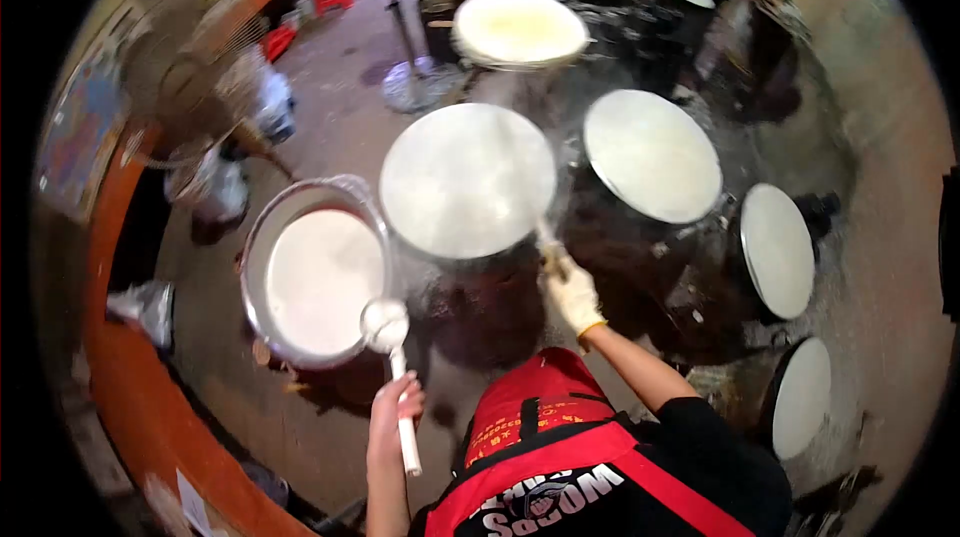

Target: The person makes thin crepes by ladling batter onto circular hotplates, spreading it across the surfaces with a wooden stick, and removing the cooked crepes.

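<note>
Near left, the left hand (398, 399)'s fingers wrap the shaft of a white-coated ladle (385, 325), beside a round pot (256, 282) of smooth, creamy-white liquid (325, 282). To its right, the gloved right hand (572, 295) grips a blurred handle (545, 234) at the rim of a flat, pale, steamy disc (468, 180). More pale discs (520, 27) lie far off.

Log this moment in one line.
left hand: gripping ladle by pot | right hand: gloved, by white disc | pot: holds pale liquid
</note>
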The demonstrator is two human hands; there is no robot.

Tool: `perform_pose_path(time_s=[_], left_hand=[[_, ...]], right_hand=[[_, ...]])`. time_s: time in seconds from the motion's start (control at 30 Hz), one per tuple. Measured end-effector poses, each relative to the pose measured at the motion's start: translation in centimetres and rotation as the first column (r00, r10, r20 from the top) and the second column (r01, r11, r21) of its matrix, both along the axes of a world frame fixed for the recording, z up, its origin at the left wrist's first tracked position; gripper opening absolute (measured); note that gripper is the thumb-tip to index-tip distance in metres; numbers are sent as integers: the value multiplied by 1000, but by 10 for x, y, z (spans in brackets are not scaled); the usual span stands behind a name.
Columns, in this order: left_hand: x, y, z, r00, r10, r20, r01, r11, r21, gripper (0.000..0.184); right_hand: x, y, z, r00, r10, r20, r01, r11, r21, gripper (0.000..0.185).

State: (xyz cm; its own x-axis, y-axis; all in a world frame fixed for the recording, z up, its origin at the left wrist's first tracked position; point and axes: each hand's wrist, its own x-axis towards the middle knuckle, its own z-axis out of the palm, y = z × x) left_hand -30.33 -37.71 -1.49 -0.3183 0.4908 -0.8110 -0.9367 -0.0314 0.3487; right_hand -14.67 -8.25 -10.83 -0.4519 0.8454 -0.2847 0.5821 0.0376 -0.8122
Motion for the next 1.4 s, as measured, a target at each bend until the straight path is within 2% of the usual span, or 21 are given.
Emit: perform_pose_path(time_s=[0.03,0.1,0.13,0.17,0.2,0.27,0.33,0.4,0.43,0.47,0.5,0.53,0.6,0.63,0.8,0.87,1.03,1.13,1.23,1.27,1.4], left_hand=[[5,-2,-14,996,49,79,-50,999,13,10],[12,8,-33,983,98,158,-97,995,-16,9],[16,13,-35,982,114,150,-107,993,-53,8],[17,17,-41,984,93,152,-83,994,-73,8],[20,32,-30,989,75,130,-65,995,-75,8],[20,44,-34,995,15,97,-10,999,-51,6],[22,61,-19,993,8,121,-5,1000,-27,8],[24,77,2,985,-1,173,-9,999,53,12],[25,85,12,977,-17,215,-10,992,123,14],[26,95,21,966,-36,255,-15,981,193,16],[29,106,30,971,-58,230,9,978,209,16],[33,112,37,977,-55,207,10,977,213,16],[42,127,50,986,-47,160,11,976,219,17],[46,135,60,991,-29,130,2,980,201,18],[75,181,76,951,120,286,-188,957,223,20],[82,211,80,937,155,313,-231,946,225,20],[90,229,95,929,204,310,-277,936,215,20],[92,223,102,900,221,375,-323,917,235,19],[86,221,106,935,190,299,-259,943,211,18],[85,220,107,932,193,307,-266,939,216,17],[77,221,113,933,206,296,-275,937,214,17]], right_hand=[[14,-10,-9,987,160,-1,-155,962,224,31],[33,-34,-57,882,447,145,-470,842,264,38],[32,-41,2,812,549,197,-574,812,105,44],[37,-47,-7,819,553,155,-571,812,120,45],[38,-47,-3,884,458,90,-466,875,133,50],[39,-18,17,915,357,189,-376,924,72,53],[41,23,-10,950,296,97,-311,892,327,33],[45,69,12,929,232,289,-333,864,376,14],[52,94,6,962,185,202,-268,783,561,13],[60,120,4,917,168,362,-374,681,630,17],[67,143,6,872,117,474,-421,672,609,23],[73,161,21,827,129,547,-483,663,573,34],[83,187,29,882,116,457,-432,590,683,44],[84,194,32,870,131,475,-451,602,659,46],[107,227,27,848,282,449,-518,622,587,51],[105,241,24,875,289,390,-484,576,659,33],[91,250,34,861,392,323,-492,486,722,19],[79,259,72,897,316,308,-430,473,769,13],[59,287,131,898,284,335,-439,575,690,5],[56,300,156,825,273,495,-564,465,682,11],[19,344,237,842,229,489,-539,314,781,10]])
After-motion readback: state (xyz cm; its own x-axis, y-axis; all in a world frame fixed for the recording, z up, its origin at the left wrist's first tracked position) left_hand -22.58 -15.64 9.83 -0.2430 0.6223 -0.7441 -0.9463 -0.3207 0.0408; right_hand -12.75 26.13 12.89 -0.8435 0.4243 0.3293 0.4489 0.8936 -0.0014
